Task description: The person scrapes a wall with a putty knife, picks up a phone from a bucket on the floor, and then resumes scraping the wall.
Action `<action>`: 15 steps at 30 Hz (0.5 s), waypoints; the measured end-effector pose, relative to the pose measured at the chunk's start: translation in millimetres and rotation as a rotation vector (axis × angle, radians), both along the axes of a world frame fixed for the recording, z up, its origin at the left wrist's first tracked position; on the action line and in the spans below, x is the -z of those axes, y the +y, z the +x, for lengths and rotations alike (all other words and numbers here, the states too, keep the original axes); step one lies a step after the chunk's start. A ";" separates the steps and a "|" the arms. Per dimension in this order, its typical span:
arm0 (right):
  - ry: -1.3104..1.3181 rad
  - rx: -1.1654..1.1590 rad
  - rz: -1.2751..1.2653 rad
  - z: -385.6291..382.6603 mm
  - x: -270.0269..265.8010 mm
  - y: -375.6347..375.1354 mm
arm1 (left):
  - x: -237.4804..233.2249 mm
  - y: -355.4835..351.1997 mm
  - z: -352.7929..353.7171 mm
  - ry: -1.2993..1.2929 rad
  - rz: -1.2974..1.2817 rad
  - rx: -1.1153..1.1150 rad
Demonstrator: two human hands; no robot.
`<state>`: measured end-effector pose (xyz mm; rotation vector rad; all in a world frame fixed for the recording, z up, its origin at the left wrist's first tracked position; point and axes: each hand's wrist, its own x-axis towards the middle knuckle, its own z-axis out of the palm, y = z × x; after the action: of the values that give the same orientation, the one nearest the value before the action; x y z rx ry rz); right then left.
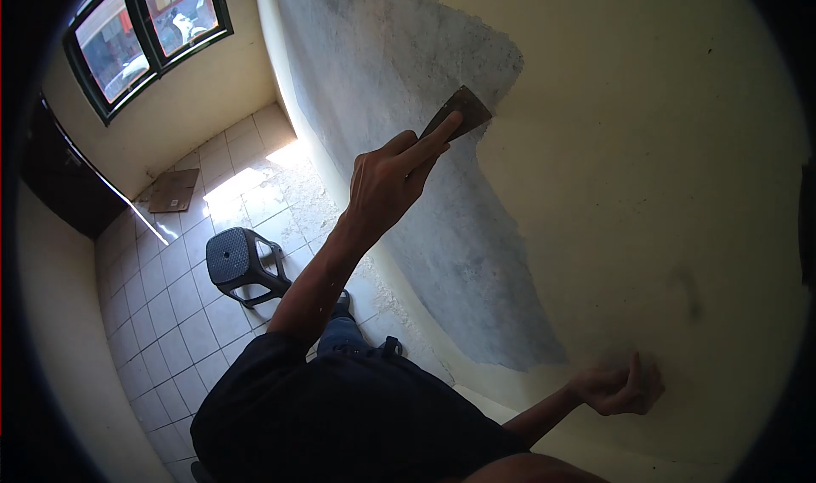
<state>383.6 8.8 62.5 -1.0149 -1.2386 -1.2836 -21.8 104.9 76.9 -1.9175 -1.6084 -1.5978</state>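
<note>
My left hand (387, 177) is closed around a putty knife (461, 113) with a wide, dark, flat blade. One finger stretches along the blade, and the handle is hidden inside the hand. The blade's edge lies at the border between the scraped grey patch (425, 202) and the cream paint of the wall (629, 168). Lower right, my right hand (620, 387) is beside the painted wall, its fingers loosely bent and apart with nothing visible in them.
A dark plastic stool (231, 255) stands on the tiled floor (183, 309) to the left. Paint flakes (374, 283) are scattered along the wall's foot. Farther off are a flat piece of cardboard (174, 190), a dark door (64, 173) and a green-framed window (153, 49).
</note>
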 end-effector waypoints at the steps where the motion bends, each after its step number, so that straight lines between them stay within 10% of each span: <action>1: 0.004 0.006 -0.001 0.0 1.5 -1.1 | 0.5 0.3 -0.3 0.000 0.008 0.006; 15: -0.036 0.024 -0.046 6.4 0.8 -0.9 | 1.5 1.8 -25.3 0.138 0.078 -0.008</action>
<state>390.0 7.9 61.7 -1.0470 -1.2920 -1.3021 -47.1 106.7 75.4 -1.9325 -1.4764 -1.4671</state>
